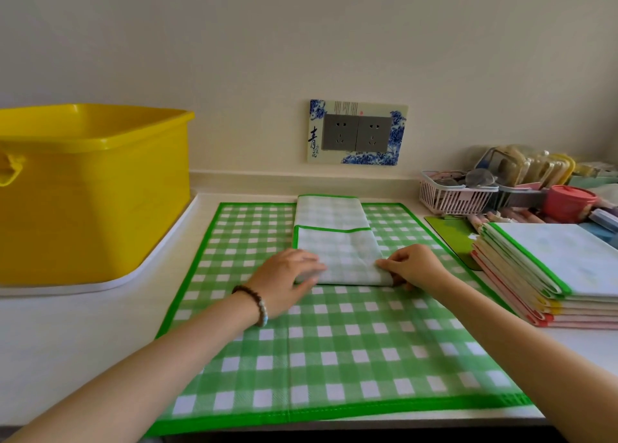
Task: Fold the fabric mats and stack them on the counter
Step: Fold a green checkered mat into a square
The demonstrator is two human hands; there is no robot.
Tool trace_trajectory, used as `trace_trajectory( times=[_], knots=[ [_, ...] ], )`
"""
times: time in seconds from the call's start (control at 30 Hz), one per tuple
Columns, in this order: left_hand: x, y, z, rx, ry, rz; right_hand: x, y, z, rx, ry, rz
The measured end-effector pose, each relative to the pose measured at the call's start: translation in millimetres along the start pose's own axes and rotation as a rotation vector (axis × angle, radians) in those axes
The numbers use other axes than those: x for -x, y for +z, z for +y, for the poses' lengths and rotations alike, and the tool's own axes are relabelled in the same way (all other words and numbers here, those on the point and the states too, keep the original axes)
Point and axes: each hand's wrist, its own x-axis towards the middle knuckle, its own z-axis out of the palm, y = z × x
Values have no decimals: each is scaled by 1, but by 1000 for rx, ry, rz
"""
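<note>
A large green-and-white checked mat lies spread flat on the white counter. On its far middle rests a smaller green-edged mat, folded into a narrow strip with its pale underside up. My left hand lies flat on the strip's near left corner. My right hand pinches the strip's near right corner between thumb and fingers. A stack of folded mats with green, yellow and red edges sits at the right.
A big yellow plastic tub stands at the left on a white tray. At the back right are a pink wire basket, a red lidded cup and assorted small items. A double wall socket is straight ahead.
</note>
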Motion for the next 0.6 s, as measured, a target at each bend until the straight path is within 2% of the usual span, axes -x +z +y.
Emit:
trace_trajectory(
  times=[0.1, 0.2, 0.27, 0.33, 0.43, 0.5, 0.6],
  knots=[
    [6, 3, 9, -80, 87, -207, -1, 1, 0, 17, 0, 12],
    [8, 5, 10, -72, 64, -267, 2, 3, 2, -23, -43, 79],
    [8, 6, 10, -56, 55, -278, 13, 6, 3, 37, -148, 190],
    [8, 6, 11, -49, 54, -282, 30, 9, 1, 234, -358, 223],
    [7, 8, 11, -68, 59, -279, 58, 19, -6, 387, -586, -38],
    [6, 9, 11, -67, 56, -281, 66, 26, -6, 475, -637, -182],
    [6, 10, 10, -47, 42, -284, 69, 32, -3, 522, -629, -247]
  ],
)
